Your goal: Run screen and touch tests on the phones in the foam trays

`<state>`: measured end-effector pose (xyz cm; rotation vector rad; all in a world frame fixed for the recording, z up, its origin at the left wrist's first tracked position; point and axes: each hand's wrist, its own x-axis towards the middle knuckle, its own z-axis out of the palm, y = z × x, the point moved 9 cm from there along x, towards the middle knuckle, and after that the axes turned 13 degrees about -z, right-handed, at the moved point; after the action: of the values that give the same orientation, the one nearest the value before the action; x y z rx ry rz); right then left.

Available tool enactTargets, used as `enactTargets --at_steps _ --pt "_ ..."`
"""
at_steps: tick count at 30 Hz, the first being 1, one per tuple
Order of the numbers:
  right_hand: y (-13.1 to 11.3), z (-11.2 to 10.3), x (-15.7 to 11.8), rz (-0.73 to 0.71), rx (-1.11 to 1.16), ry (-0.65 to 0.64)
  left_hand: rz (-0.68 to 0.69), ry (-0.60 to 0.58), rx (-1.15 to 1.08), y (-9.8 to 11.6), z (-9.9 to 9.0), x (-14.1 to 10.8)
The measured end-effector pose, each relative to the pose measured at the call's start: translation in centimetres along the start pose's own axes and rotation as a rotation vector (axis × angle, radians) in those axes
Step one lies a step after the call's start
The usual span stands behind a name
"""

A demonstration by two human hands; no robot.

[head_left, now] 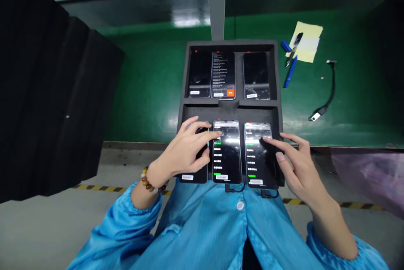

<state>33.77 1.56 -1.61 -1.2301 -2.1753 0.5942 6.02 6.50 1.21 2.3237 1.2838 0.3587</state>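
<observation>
Several smartphones lie face up in a black foam tray (232, 111) with two rows. My left hand (186, 146) reaches over the dark front-left phone (194, 176), and its index fingertip is at the screen of the front-middle phone (227, 156). My right hand (298, 160) has its index fingertip at the screen of the front-right phone (259, 160). Fingers are spread on both hands, with nothing held. The middle and right screens show lists of white and green text. In the back row, one phone (223, 74) shows text and an orange button.
The tray overhangs the edge of a green table (151, 80). To its right are a yellow notepad (311, 43), a blue pen (290, 72) and a short black cable (331, 89). Black stacked trays (63, 93) stand at the left. Small plugs (232, 189) stick out below two phones.
</observation>
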Motion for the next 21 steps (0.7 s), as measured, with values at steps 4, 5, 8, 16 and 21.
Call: enactTargets --at_steps 4,5,8,16,21 --pt "-1.1 -0.3 -1.1 -0.060 0.026 -0.035 0.075 0.003 -0.025 1.3 0.1 -1.3" --pt "-1.4 -0.4 -1.4 -0.083 0.033 -0.045 0.090 0.001 -0.036 1.7 0.1 -1.7" --pt "-2.4 -0.7 -2.1 -0.139 0.051 -0.052 0.123 -0.008 -0.071 2.9 -0.1 -2.8" --pt "-2.7 -1.3 -1.8 -0.175 0.116 -0.010 0.121 -0.028 -0.161 3.2 -0.4 -3.7" --pt "-1.0 -0.9 -1.0 -0.047 0.041 -0.025 -0.012 0.006 -0.004 1.4 -0.2 -2.6"
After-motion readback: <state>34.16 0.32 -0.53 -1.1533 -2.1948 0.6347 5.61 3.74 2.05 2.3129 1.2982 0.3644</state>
